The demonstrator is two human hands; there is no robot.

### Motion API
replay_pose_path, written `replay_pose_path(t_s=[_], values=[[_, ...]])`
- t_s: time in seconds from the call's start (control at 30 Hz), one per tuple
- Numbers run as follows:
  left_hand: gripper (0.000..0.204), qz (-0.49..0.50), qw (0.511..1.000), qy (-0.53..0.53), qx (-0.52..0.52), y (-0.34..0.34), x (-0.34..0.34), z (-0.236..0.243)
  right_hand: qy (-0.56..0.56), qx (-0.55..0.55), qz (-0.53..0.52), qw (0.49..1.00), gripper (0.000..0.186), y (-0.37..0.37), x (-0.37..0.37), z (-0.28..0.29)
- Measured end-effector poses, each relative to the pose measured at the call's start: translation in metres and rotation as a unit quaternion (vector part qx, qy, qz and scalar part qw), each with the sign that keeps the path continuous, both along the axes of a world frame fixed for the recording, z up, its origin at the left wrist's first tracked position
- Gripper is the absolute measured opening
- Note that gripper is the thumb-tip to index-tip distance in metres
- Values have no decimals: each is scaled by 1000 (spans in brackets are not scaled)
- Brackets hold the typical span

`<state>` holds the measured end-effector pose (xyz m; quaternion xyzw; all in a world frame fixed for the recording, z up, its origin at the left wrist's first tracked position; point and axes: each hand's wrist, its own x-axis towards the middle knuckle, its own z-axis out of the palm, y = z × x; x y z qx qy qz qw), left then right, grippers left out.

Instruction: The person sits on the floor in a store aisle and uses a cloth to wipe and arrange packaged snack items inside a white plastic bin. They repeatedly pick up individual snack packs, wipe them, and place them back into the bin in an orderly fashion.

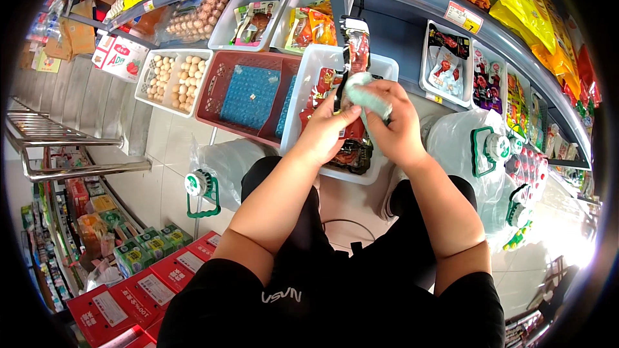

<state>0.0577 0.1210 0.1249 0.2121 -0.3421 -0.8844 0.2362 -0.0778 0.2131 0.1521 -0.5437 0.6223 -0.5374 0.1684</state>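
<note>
Shop shelf point(383, 22) stood behind as left hand point(324, 131) curled round a packet point(358, 48) and right hand point(398, 122) pinched a cloth point(365, 95); light, steady wiping probably worked best.

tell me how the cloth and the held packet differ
The cloth is pale green; the packet is black and red. The cloth is bunched up; the packet is long and narrow. The cloth is in the right hand; the packet is in the left hand. Both are at least partly over the white bin.
</note>
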Motion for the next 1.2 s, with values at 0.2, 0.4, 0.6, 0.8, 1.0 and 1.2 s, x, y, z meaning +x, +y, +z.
replay_pose_path(t_s=[0.2,0.4,0.6,0.8,1.0,1.2], values=[[44,-48,998,-14,39,-2,5,8,251,-53,-9,967,55,-2,-4,5],[47,-106,993,18,40,3,4,9,313,-105,-98,939,55,-6,-27,24],[54,-127,991,28,24,2,7,14,310,-174,-96,930,55,-1,-31,25],[51,-60,996,23,60,1,13,2,276,-157,-27,948,46,8,-10,23],[48,-48,997,26,59,1,9,6,303,-145,0,942,46,7,-8,16],[59,-96,984,104,108,-6,4,7,298,-130,-143,935,45,-6,-38,28]])
